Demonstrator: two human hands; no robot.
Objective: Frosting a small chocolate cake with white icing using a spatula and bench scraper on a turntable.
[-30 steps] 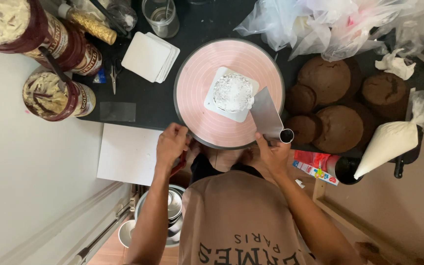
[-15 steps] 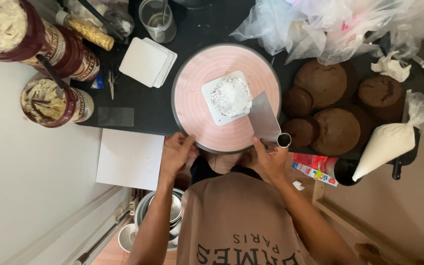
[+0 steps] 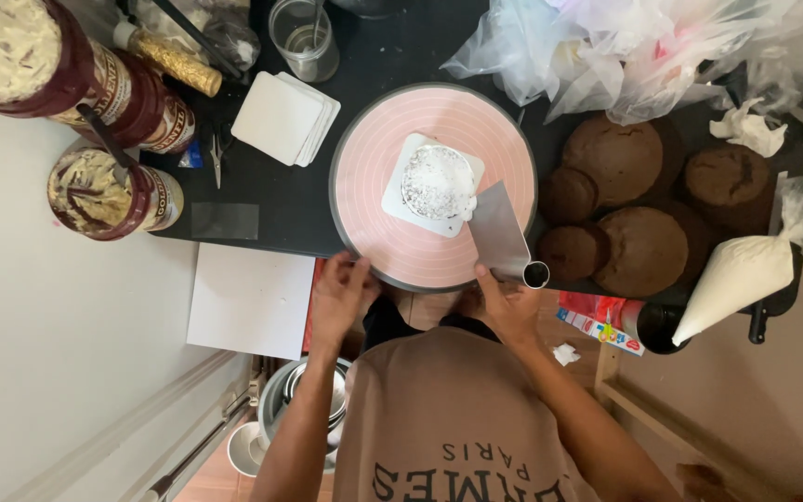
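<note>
Left hand: your left hand (image 3: pixel 338 299) sits at the lower left rim of the pink turntable (image 3: pixel 374 195), fingers curled against its edge; grip clenched on the rim.
Right hand: your right hand (image 3: pixel 506 307), just below the turntable's lower right edge, has its grip closed around the tubular handle of the metal scraper (image 3: pixel 499 237).
Scraper: the blade stands upright, its top corner touching the right side of the small white-frosted cake (image 3: pixel 436 181).
Cake: it rests on a square white board (image 3: pixel 401 200) near the middle of the turntable, centre of the frame.
Counter: the black counter (image 3: pixel 281 200) carries it all.
Right of frame: brown cake rounds (image 3: pixel 643 251) lie beside the turntable, with a filled piping bag (image 3: pixel 741 274) further right.
Upper left: frosting tubs (image 3: pixel 109 191) and a stack of white boards (image 3: pixel 285 118).
</note>
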